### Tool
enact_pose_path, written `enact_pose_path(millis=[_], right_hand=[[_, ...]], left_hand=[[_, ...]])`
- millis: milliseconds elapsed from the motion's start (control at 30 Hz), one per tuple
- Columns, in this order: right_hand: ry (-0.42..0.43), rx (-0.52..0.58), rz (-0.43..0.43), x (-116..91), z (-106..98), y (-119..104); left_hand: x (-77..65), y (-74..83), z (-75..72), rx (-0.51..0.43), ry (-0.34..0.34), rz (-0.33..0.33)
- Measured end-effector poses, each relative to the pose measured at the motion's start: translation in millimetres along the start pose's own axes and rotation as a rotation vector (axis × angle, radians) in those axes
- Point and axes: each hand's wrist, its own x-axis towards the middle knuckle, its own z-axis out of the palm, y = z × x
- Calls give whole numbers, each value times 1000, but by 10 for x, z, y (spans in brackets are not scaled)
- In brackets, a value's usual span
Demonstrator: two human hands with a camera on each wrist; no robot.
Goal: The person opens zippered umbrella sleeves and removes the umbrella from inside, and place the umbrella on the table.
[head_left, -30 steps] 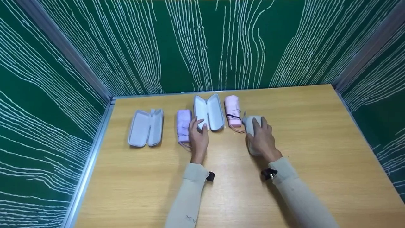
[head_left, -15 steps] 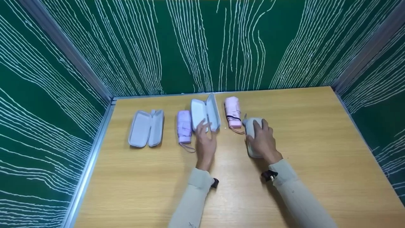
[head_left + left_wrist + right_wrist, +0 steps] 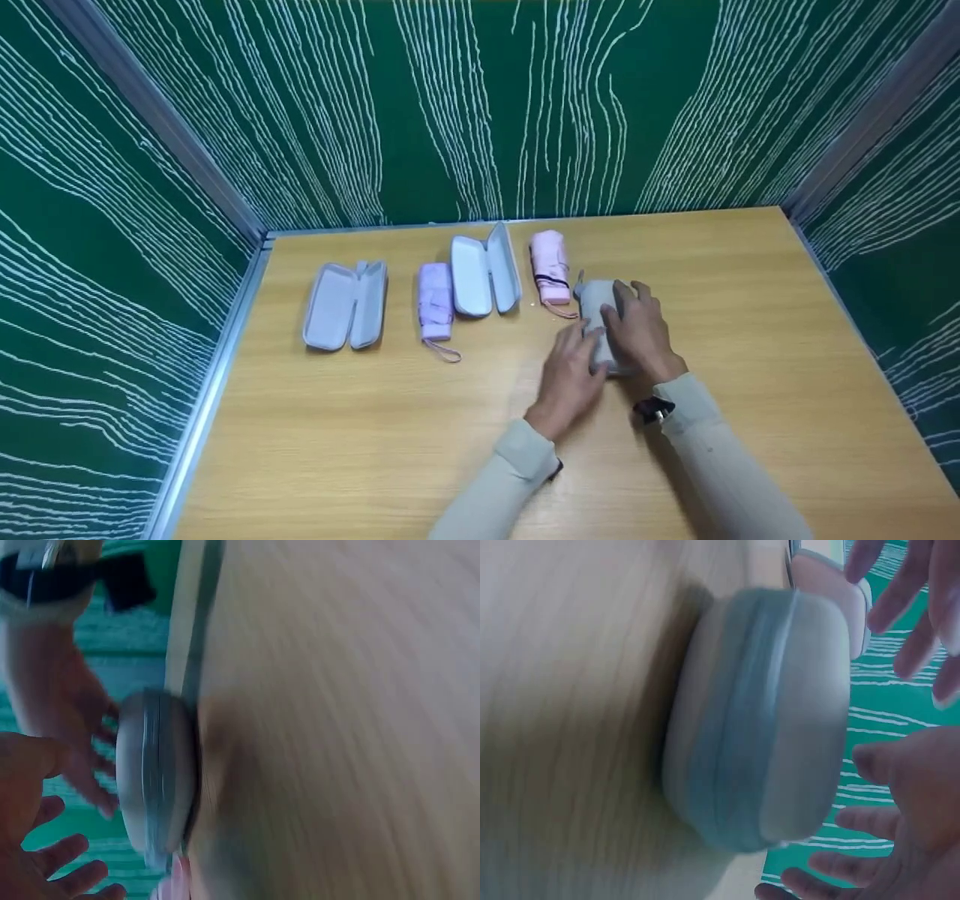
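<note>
A closed grey zip case (image 3: pixel 597 297) lies on the table, right of centre. My right hand (image 3: pixel 642 330) is over its right side, fingers spread and loosely bent. On the near left side of the case is my left hand (image 3: pixel 564 376), its fingertips close to the case. The right wrist view shows the case (image 3: pixel 757 720) flat on the wood, with both hands' fingers extended and not wrapped round it. In the left wrist view the left hand's fingers (image 3: pixel 64 855) are spread, apart from the case (image 3: pixel 154 772).
An open grey case (image 3: pixel 471 277) stands at the back centre, its right half tilted up. Left of it lie a purple folded umbrella (image 3: pixel 436 300) and another open case (image 3: pixel 330 307). A pink folded umbrella (image 3: pixel 550 266) lies left of the closed case. Green walls enclose the table (image 3: pixel 360 435).
The left hand has left the middle open case and moved right to the closed case. That open case's right half has tilted up. My right hand has shifted slightly right on the closed case.
</note>
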Motion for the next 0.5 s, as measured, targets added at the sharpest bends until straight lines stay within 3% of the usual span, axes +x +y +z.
enact_pose_path(millis=[200, 500], right_hand=[[5, 5, -68, 62, -95, 101], [-1, 19, -145, 139, -170, 209]], left_hand=[[48, 163, 114, 222, -83, 39], [58, 236, 234, 389, -122, 74]])
